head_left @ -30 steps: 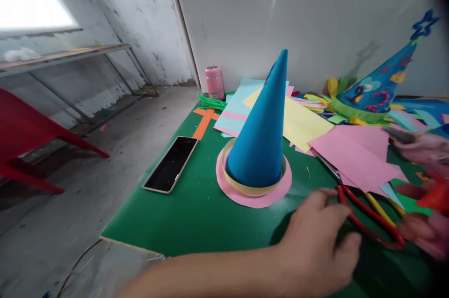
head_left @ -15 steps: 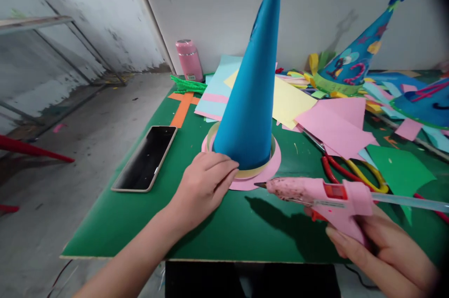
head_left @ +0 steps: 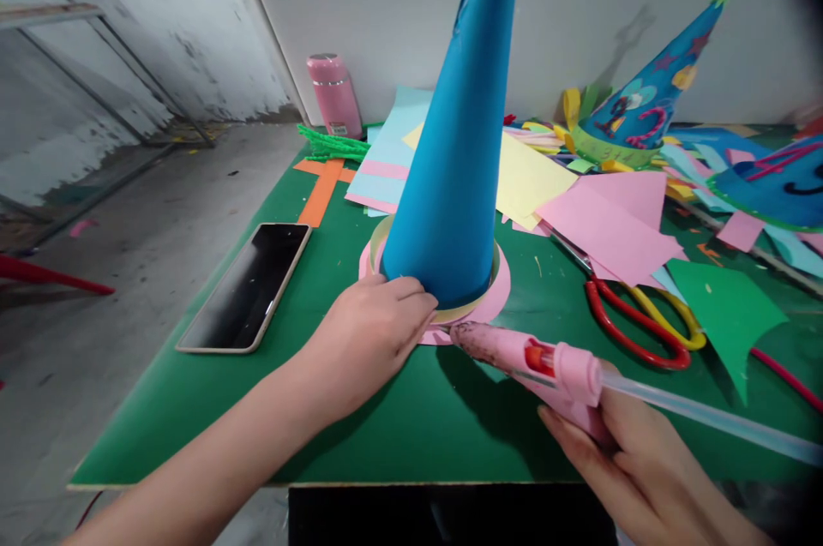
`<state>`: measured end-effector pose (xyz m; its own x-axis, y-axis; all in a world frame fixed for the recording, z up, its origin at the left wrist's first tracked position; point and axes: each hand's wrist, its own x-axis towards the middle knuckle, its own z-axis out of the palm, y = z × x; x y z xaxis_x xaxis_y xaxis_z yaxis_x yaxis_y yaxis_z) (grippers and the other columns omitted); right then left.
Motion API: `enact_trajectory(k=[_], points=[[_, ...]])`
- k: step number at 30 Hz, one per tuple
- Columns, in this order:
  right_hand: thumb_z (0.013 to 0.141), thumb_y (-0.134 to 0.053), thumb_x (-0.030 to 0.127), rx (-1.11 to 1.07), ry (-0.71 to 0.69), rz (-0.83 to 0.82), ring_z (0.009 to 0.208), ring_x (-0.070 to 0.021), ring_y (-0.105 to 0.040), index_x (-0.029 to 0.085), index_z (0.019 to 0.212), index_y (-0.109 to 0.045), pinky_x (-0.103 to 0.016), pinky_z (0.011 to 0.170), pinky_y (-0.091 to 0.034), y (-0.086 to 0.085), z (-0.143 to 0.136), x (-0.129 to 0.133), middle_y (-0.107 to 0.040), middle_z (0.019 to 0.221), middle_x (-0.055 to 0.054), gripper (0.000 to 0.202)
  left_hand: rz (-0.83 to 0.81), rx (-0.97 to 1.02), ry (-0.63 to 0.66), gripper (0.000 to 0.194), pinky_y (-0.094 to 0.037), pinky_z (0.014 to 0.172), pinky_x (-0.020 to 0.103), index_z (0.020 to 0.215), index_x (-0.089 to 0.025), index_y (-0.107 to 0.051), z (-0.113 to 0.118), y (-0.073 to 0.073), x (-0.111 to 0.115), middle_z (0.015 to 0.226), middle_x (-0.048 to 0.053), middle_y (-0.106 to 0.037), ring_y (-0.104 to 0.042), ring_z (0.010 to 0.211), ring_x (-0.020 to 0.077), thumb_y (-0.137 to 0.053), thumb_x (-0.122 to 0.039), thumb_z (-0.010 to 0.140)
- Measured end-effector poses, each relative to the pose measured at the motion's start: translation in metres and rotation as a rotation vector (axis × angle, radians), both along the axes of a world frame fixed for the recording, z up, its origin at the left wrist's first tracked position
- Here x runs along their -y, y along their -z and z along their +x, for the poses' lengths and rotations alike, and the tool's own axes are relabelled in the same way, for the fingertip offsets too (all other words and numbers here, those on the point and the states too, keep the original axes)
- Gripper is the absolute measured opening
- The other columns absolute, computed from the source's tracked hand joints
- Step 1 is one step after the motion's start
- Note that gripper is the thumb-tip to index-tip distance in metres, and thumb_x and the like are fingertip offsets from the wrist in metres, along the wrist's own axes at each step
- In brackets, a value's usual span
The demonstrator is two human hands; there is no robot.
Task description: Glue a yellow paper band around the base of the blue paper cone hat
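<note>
A tall blue paper cone hat [head_left: 450, 160] stands upright on the green table. Around its base runs a pale yellow paper band [head_left: 381, 239], with a pink paper brim [head_left: 498, 293] beneath. My left hand [head_left: 376, 336] presses its closed fingertips on the band at the front left of the base. In my right hand [head_left: 636, 452] is a pink glue gun [head_left: 546, 366], with a clear glue stick [head_left: 713, 417] sticking out of its back. The gun's nozzle is at the front of the brim, beside my left fingertips; whether it touches is hard to tell.
A phone [head_left: 248, 289] lies on the left. Red and yellow handled scissors [head_left: 633, 327] rest to the right, partly under pink paper [head_left: 617, 220]. Behind stand a pink bottle [head_left: 335, 96] and a decorated cone hat [head_left: 656, 92]. Green pipe cleaners [head_left: 331, 145] lie near the bottle.
The glue gun has moved left and turned, bringing its nozzle in to the brim by my left fingers. My left hand keeps its hold at the base. The view has shifted slightly.
</note>
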<state>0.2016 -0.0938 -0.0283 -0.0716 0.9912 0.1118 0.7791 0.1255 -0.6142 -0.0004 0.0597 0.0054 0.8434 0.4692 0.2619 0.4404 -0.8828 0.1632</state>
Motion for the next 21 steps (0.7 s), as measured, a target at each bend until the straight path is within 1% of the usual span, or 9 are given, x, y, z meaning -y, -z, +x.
enact_trajectory(k=[3,5,8,12,15,18,21], points=[[0.080,-0.045,0.022,-0.040,-0.005,-0.064,0.076,-0.0207,-0.059,0.023,0.121,-0.037,-0.031,0.066,-0.052,0.003,-0.001,-0.002,-0.059,0.090,-0.006,0.042,0.008,-0.011,0.012,0.024,-0.044,0.067,0.029,0.080,-0.015,-0.063,-0.001,0.000,0.000,0.077,0.005,-0.065,-0.060,0.074,0.0177,-0.039,-0.015,0.084],[0.081,-0.044,0.020,-0.045,-0.015,-0.038,0.076,-0.0192,-0.059,0.023,0.120,-0.037,-0.031,0.069,-0.051,0.005,-0.002,-0.003,-0.058,0.089,-0.005,0.040,-0.013,-0.041,0.017,0.024,-0.044,0.067,0.028,0.082,-0.015,-0.063,0.000,0.000,-0.001,0.078,0.005,-0.064,-0.059,0.075,0.0172,-0.039,-0.014,0.083],[0.082,-0.043,0.018,-0.037,-0.029,0.017,0.080,-0.0169,-0.057,0.021,0.119,-0.036,-0.029,0.072,-0.049,0.006,-0.003,-0.002,-0.055,0.092,-0.006,0.038,-0.038,-0.106,0.008,0.025,-0.042,0.063,0.027,0.087,-0.015,-0.063,0.003,-0.001,-0.003,0.079,0.006,-0.063,-0.058,0.073,0.0169,-0.039,-0.013,0.083],[0.082,-0.043,0.017,-0.016,-0.026,0.063,0.083,-0.0160,-0.056,0.020,0.117,-0.036,-0.026,0.071,-0.048,0.008,-0.004,0.000,-0.054,0.097,-0.006,0.036,0.021,-0.165,-0.018,0.027,-0.038,0.059,0.030,0.083,-0.016,-0.065,0.007,-0.001,-0.003,0.075,0.006,-0.060,-0.055,0.068,0.0175,-0.038,-0.012,0.082],[0.081,-0.042,0.015,0.016,-0.028,0.092,0.080,-0.0152,-0.057,0.020,0.116,-0.036,-0.026,0.069,-0.048,0.009,-0.006,0.002,-0.056,0.096,-0.006,0.036,0.037,-0.151,-0.034,0.027,-0.036,0.059,0.030,0.078,-0.016,-0.065,0.006,-0.001,-0.002,0.073,0.005,-0.059,-0.053,0.065,0.0168,-0.038,-0.013,0.081],[0.080,-0.042,0.016,0.070,-0.023,0.114,0.071,-0.0150,-0.057,0.017,0.115,-0.036,-0.026,0.062,-0.049,0.008,-0.009,0.002,-0.058,0.092,-0.007,0.036,-0.003,-0.103,-0.045,0.025,-0.035,0.059,0.029,0.077,-0.016,-0.064,0.004,0.000,-0.002,0.075,0.005,-0.060,-0.055,0.068,0.0169,-0.039,-0.015,0.082],[0.079,-0.042,0.018,0.114,-0.020,0.136,0.068,-0.0161,-0.058,0.016,0.115,-0.036,-0.028,0.059,-0.049,0.007,-0.012,0.000,-0.060,0.093,-0.009,0.036,-0.060,-0.064,-0.059,0.025,-0.034,0.058,0.027,0.076,-0.016,-0.063,0.001,0.000,-0.004,0.072,0.003,-0.062,-0.056,0.066,0.0154,-0.039,-0.016,0.083]])
